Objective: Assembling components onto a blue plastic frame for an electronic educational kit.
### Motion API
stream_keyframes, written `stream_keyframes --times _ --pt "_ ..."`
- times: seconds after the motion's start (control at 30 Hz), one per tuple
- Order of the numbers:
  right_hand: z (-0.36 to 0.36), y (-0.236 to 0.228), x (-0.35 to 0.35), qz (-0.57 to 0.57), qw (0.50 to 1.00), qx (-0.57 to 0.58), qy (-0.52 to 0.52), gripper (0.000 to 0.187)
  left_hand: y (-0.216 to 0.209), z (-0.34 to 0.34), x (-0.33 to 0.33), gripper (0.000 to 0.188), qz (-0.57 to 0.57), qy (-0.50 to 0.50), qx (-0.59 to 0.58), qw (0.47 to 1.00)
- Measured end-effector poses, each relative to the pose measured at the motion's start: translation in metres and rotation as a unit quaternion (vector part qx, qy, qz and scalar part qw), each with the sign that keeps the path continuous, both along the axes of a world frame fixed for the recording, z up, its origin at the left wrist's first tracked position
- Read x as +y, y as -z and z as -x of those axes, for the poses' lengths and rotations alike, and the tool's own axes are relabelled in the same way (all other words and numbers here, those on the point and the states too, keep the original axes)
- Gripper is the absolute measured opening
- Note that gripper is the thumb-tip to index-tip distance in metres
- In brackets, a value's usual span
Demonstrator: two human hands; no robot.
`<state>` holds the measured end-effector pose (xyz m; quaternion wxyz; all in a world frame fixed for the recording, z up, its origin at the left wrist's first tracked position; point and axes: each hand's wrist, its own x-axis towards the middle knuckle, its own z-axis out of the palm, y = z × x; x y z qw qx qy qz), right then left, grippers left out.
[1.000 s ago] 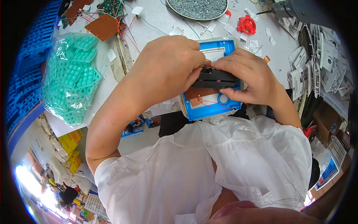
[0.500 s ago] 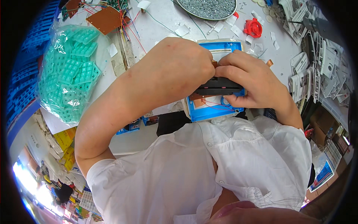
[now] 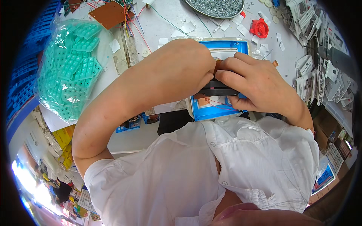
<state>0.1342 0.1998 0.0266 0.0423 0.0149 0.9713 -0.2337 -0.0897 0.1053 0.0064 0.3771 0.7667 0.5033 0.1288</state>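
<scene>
Worn on the head, left one of a fisheye pair. Looks steeply down, upright and unmirrored, onto left hand [image 3: 196, 62], right hand [image 3: 252, 82] and white worktop [image 3: 171, 9]. Sits near both hands, takes in white shirt [image 3: 166, 173] at lower centre.

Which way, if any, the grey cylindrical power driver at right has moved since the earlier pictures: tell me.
Yes. The grey power driver has shifted right and downward in the picture, judged against the red round plastic piece.

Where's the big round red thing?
In the head view, the red plastic piece lies on the table at upper right, just right of the dish of metal bits, beyond the right hand.
</scene>
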Motion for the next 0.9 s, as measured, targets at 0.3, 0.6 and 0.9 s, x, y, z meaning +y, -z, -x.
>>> stream_keyframes --times 0.3,0.6,0.9 --pt "-0.002 0.001 0.002 0.006 1.0 -0.001 0.006 0.05 0.001 -0.005 -0.005 0.014 -0.059 -0.075 -0.034 0.995" --pt "-0.003 0.008 -0.001 0.038 0.994 0.077 0.068 0.055 0.01 0.004 -0.004 0.009 -0.063 -0.057 -0.073 0.994" --pt "-0.004 0.011 -0.008 0.034 0.989 0.104 0.096 0.057 0.013 0.006 -0.007 0.009 -0.082 -0.084 -0.117 0.986"
